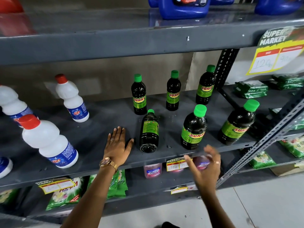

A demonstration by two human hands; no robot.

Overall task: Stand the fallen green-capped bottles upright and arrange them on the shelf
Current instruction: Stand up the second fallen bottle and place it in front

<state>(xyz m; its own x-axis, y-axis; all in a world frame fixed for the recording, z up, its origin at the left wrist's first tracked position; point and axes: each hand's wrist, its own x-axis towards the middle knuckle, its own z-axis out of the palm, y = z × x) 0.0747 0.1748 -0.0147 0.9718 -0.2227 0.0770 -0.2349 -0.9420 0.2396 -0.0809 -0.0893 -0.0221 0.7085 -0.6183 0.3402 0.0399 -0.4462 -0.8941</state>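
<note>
One green-capped dark bottle (149, 131) lies on its side on the grey shelf (102, 129), base toward me, cap pointing back. Several other green-capped bottles stand upright: three in a back row (139, 94), (173, 91), (205, 85) and two nearer the front (193, 127), (236, 122). My left hand (117, 143) rests flat on the shelf just left of the fallen bottle, fingers spread, thumb close to its base. My right hand (204, 167) hovers blurred in front of the shelf edge, fingers apart, holding nothing.
White red-capped bottles (71, 97), (47, 142) stand at the left of the same shelf. Blue jugs (183, 7) sit on the shelf above. A perforated upright post (225, 68) bounds the right side. Green packets (250, 88) lie beyond it, and price tags (176, 164) hang on the edge.
</note>
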